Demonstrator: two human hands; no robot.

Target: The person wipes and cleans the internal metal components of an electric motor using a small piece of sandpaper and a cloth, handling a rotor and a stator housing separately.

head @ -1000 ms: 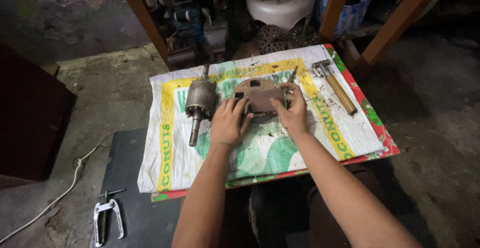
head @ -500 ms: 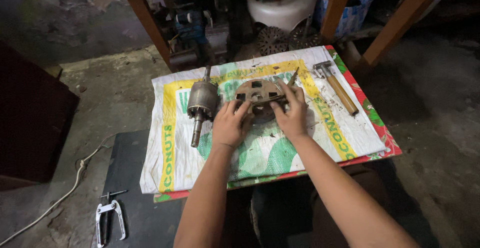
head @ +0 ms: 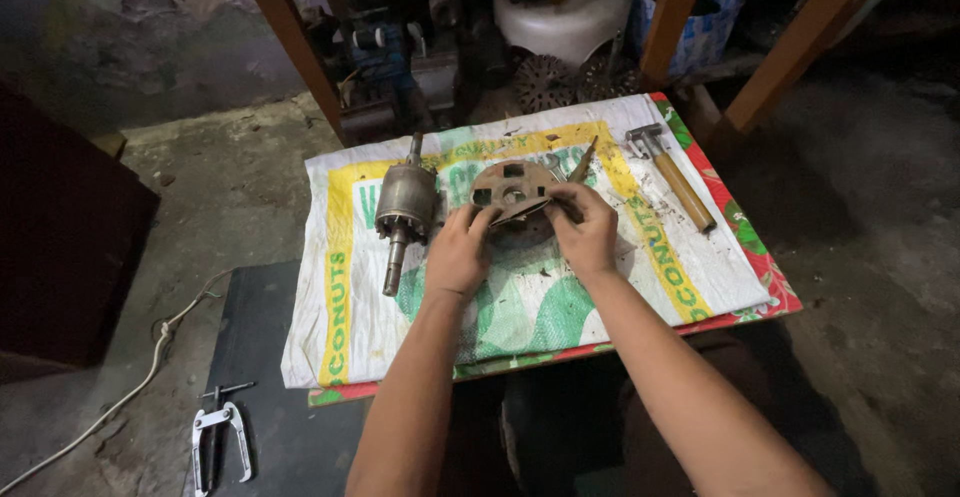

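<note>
**Kid:** What are u doing w/ ur hands?

**Me:** I'm holding the round metal cover plate point(head: 510, 189). It's lying on the printed sack point(head: 520, 302), right in the middle. My left hand point(head: 458, 254) is gripping its near left edge, fingers curled. My right hand point(head: 585, 232) is closed, pinching a thin dark tool point(head: 583, 162) at the plate's right side.

**Kid:** Is the motor all apart?

**Me:** I think it's partly done. The rotor w/ its shaft point(head: 403, 212) is lying by itself, just left of the plate. The hammer point(head: 673, 174) is resting off to the right, nobody touching it. The puller point(head: 218, 439) is sitting down on the floor.

**Kid:** What's left?

**Me:** Prob. the plate itself. I'm working on it now, can't tell how much more.
</note>
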